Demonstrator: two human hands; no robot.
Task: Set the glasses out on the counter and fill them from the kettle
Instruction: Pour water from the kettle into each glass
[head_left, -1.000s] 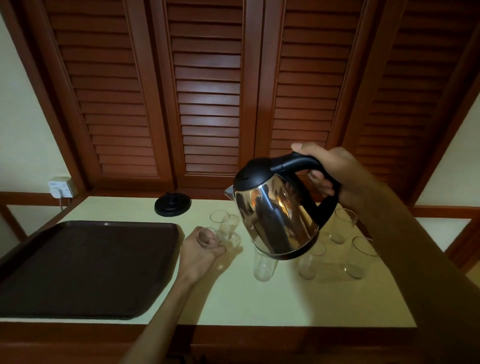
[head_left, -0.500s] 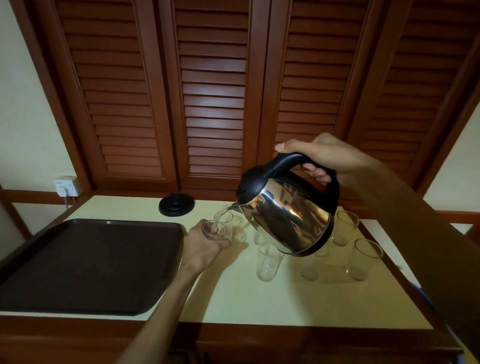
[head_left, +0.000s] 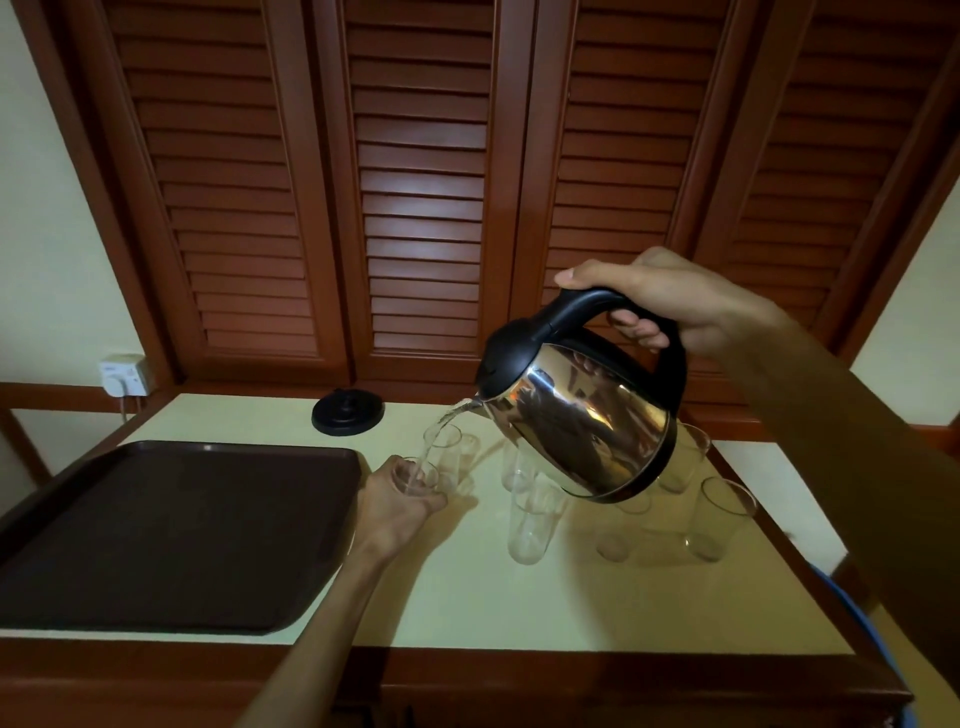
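The kettle (head_left: 587, 415) blocked the tops of the glasses behind it, and how much water sat in the held glass (head_left: 415, 475) was too faint to call! Open bench (head_left: 519, 608) ran clear along the near edge in front of the glasses, while the empty brown tray (head_left: 171, 530) filled the left side right up to its edge. The right hand (head_left: 670, 301) had its fingers wrapped tight round the black handle, kettle tipped, a thin stream dropping into the glass that the left hand (head_left: 397, 512) gripped with curled fingers on the bench beside the tray, the black base (head_left: 347, 411) sitting bare behind.
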